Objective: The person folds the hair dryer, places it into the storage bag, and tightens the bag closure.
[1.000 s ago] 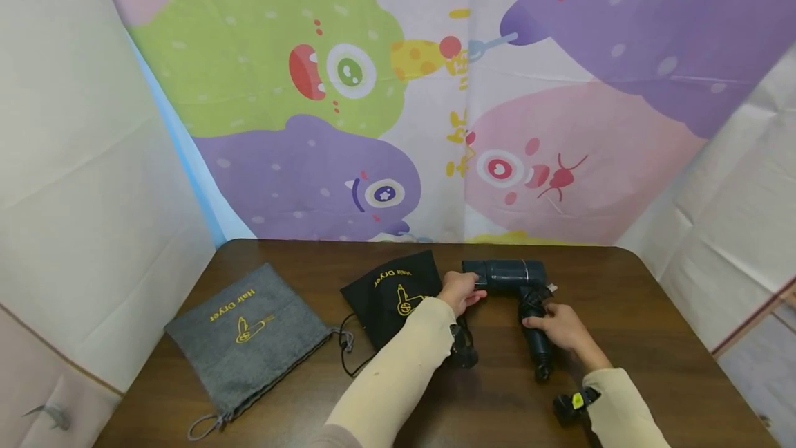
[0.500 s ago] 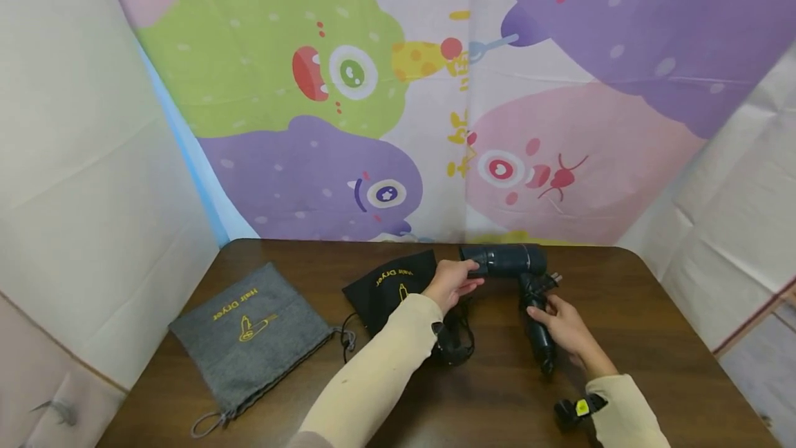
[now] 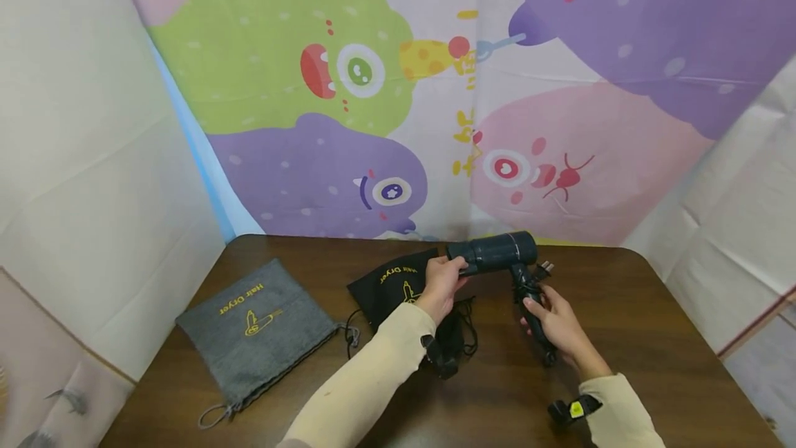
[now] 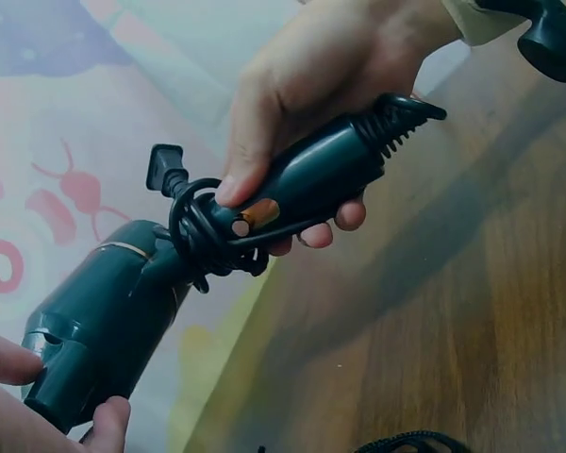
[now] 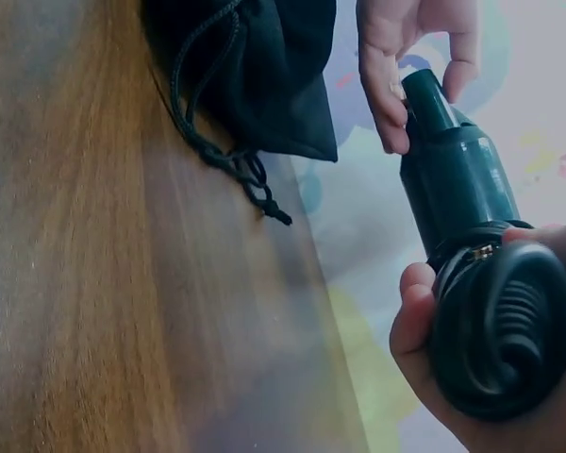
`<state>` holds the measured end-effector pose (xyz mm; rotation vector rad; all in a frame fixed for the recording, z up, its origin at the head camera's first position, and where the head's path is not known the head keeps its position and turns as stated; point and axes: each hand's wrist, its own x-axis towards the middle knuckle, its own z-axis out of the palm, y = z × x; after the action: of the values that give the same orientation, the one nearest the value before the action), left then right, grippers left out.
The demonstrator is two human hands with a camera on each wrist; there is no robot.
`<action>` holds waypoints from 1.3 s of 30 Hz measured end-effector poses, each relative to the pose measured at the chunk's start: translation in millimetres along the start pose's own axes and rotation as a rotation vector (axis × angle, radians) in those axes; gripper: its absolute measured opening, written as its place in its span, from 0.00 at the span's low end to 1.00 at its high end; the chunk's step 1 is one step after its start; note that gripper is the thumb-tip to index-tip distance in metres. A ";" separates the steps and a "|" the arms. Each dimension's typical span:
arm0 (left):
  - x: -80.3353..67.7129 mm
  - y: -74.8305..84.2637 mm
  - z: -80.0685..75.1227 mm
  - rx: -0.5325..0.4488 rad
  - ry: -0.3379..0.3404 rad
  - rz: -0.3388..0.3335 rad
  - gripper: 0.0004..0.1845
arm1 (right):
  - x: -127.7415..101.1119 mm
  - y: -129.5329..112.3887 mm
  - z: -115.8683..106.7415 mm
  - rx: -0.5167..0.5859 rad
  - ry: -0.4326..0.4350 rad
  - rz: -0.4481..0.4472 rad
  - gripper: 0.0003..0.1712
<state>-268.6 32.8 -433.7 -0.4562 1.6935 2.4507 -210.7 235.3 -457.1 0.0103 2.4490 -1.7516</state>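
A dark green hair dryer (image 3: 494,252) is raised over the back of the table, its barrel tilted with the rear end higher. My right hand (image 3: 558,323) grips its handle (image 4: 325,170), thumb along one side and fingers curled round the other. The power cord (image 4: 203,231) is wound round the top of the handle, and the plug (image 3: 544,269) sticks out beside it. My left hand (image 3: 443,285) pinches the narrow nozzle end (image 5: 430,99) between thumb and fingers. Behind the left wrist lies a black drawstring pouch (image 3: 382,289), partly covered by that arm.
On the left of the brown table (image 3: 504,406) lies a grey drawstring pouch (image 3: 292,316) printed "Hair Dryer". A cartoon-printed cloth (image 3: 348,171) hangs behind the back edge. White sheets (image 3: 112,157) stand at both sides.
Both hands have lifted the hair dryer off the table, bringing it slightly left and tilting its barrel and handle. Both pouches stay on the table.
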 end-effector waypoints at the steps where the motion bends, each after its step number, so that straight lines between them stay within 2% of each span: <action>1: -1.3 1.1 -1.6 -0.008 -0.011 0.000 0.28 | -0.9 -1.2 0.4 -0.012 0.006 -0.001 0.32; 6: -8.7 6.6 -11.0 -0.050 -0.056 0.007 0.32 | -2.8 -6.8 3.1 -0.041 0.016 -0.034 0.31; 11: -14.8 10.8 -19.8 -0.070 -0.072 0.005 0.32 | -5.1 -12.2 6.8 -0.043 0.012 -0.049 0.30; 19: -20.8 13.9 -33.3 -0.026 -0.066 0.020 0.30 | -9.2 -19.9 12.4 -0.047 -0.005 -0.042 0.29; 25: -23.3 19.9 -41.9 -0.002 -0.112 0.040 0.29 | -8.7 -25.9 14.9 -0.072 -0.012 -0.082 0.29; 30: -28.0 23.9 -49.5 0.028 -0.126 0.061 0.25 | -11.1 -30.5 16.5 -0.072 -0.017 -0.109 0.29; 39: -34.2 26.9 -66.3 0.019 -0.150 0.093 0.23 | -14.2 -36.9 24.0 -0.115 -0.007 -0.191 0.29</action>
<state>-232.1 -36.3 -420.4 -0.1900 1.7112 2.4594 -197.2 201.6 -428.4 -0.2488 2.6174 -1.6725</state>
